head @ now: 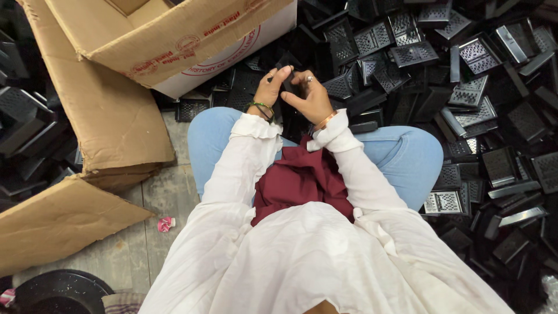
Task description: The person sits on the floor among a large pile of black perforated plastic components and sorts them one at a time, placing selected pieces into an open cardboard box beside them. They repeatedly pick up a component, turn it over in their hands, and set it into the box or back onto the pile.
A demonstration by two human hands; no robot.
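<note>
seated cross-legged on the floor (145,203), white sleeves, blue jeans, maroon cloth (302,177) in the lap. left hand (270,90) and right hand (311,99) close together on one small black plastic part (289,78), fingers curled round it, above the knees. heap of black perforated parts (465,99) fills the far and right floor; open cardboard box (168,35) at the far left, flattened cardboard (58,221) near the left edge.

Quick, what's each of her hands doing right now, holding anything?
Left hand: closed on the small black plastic part, fingers curled over its left side.
Right hand: closed on the same black part from the right, thumb pressing toward it.
</note>
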